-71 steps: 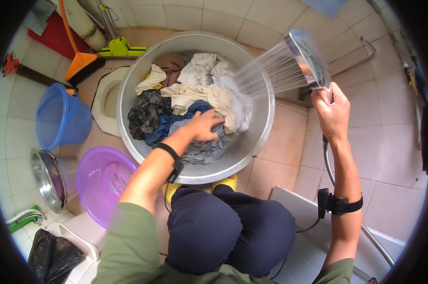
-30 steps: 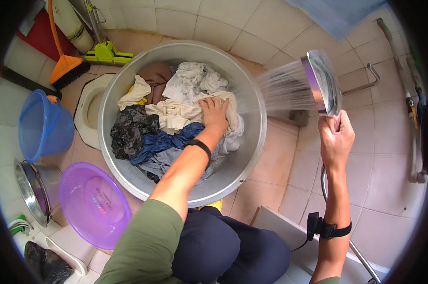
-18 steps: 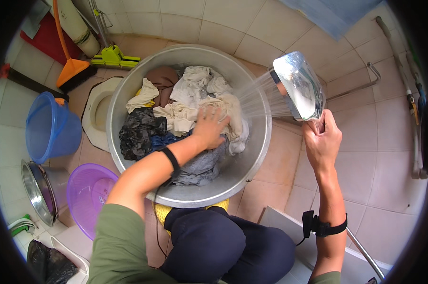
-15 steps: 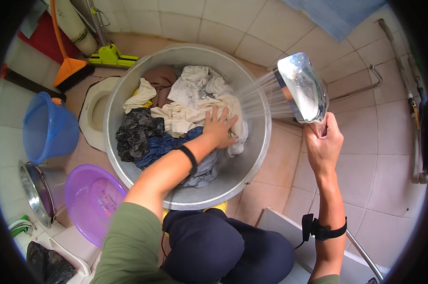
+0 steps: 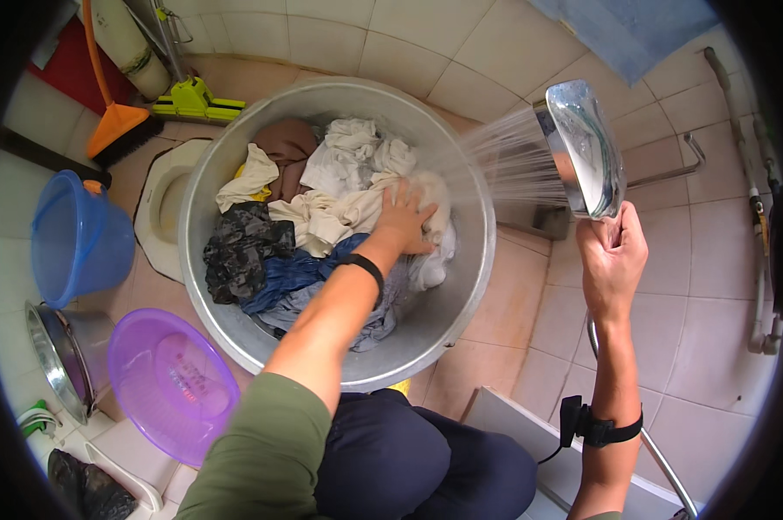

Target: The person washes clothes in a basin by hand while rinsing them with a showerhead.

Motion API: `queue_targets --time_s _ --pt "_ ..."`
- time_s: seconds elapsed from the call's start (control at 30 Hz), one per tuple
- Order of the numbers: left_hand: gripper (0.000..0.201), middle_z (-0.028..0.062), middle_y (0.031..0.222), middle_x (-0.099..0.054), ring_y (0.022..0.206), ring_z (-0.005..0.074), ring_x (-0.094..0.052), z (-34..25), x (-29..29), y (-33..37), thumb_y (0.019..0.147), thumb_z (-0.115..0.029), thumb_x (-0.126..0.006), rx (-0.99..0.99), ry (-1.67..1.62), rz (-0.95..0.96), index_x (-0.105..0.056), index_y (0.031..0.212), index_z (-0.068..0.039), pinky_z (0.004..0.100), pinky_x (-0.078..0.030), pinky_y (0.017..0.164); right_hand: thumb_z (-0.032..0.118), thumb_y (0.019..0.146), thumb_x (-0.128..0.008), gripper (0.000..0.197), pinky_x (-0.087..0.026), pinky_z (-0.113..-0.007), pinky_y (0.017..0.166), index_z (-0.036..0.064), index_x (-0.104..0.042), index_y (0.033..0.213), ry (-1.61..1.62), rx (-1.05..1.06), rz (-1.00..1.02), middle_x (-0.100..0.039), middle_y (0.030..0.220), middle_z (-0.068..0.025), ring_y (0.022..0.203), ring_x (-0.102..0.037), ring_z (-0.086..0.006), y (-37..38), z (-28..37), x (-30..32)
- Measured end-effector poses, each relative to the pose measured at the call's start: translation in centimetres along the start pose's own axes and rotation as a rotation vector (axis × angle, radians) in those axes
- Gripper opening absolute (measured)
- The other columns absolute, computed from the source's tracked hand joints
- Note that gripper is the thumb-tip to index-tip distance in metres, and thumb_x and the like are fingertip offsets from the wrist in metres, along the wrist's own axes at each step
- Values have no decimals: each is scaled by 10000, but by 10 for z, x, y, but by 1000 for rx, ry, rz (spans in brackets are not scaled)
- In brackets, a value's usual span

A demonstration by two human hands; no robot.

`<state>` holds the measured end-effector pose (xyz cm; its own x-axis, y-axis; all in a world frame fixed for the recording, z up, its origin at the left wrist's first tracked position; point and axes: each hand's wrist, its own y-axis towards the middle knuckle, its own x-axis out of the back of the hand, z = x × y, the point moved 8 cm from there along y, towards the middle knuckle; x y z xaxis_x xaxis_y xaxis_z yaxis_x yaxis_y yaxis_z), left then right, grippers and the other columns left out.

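Observation:
A large round metal tub [image 5: 203, 305] stands in front of me with a heap of clothes inside. Cream cloth [image 5: 320, 218] and white cloth [image 5: 344, 156] lie at the back and middle; a dark patterned garment [image 5: 246, 251], blue cloth [image 5: 292, 279] and grey cloth [image 5: 376, 319] lie nearer. My left hand [image 5: 404, 223] rests palm down, fingers spread, on the cream cloth at the tub's right side. My right hand [image 5: 615, 260] grips the handle of a chrome shower head [image 5: 586, 147] to the right of the tub. Its water sprays leftward onto the clothes near my left fingers.
Left of the tub are a squat toilet [image 5: 162, 208], a blue bucket [image 5: 84, 238], a metal bucket [image 5: 58, 355] and a purple basin [image 5: 123, 381]. An orange broom [image 5: 119, 130] and a green mop [image 5: 197, 100] lean at the back left. Tiled wall [image 5: 643, 321] rises at right.
My right hand with the shower head has moved slightly right. My left hand stays on the cream cloth. The tub and its surroundings sit a little further left in the view.

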<state>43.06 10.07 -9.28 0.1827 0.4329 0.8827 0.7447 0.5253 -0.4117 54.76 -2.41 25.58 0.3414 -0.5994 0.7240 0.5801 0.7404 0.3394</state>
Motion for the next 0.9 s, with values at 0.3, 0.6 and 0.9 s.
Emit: queue_targets --time_s 0.3,0.6,0.9 --pt "1011 216 1636 -131 1499 474 -64 112 52 -71 792 -648 -656 71 11 -142 -232 1581 -178 650 -124 1165 99 843 -691 204 -308 -202 567 35 -502 796 125 14 50 -382 671 73 634 -317 -51 7 12 -11" --pt "1177 244 1645 5 1504 476 29 136 0 -46 668 -789 -677 268 -72 -11 -168 1599 -280 668 -136 1149 18 829 -663 177 -316 -199 584 40 -489 811 188 5 102 -382 701 69 662 -328 -39 8 9 -19" --pt "1081 210 1653 -31 1512 444 0 143 -9 -32 682 -715 -711 333 -132 40 -262 1575 -304 629 -124 1170 -12 852 -623 242 -302 -187 571 91 -426 758 230 -27 72 -342 687 80 637 -303 -31 17 13 -9"
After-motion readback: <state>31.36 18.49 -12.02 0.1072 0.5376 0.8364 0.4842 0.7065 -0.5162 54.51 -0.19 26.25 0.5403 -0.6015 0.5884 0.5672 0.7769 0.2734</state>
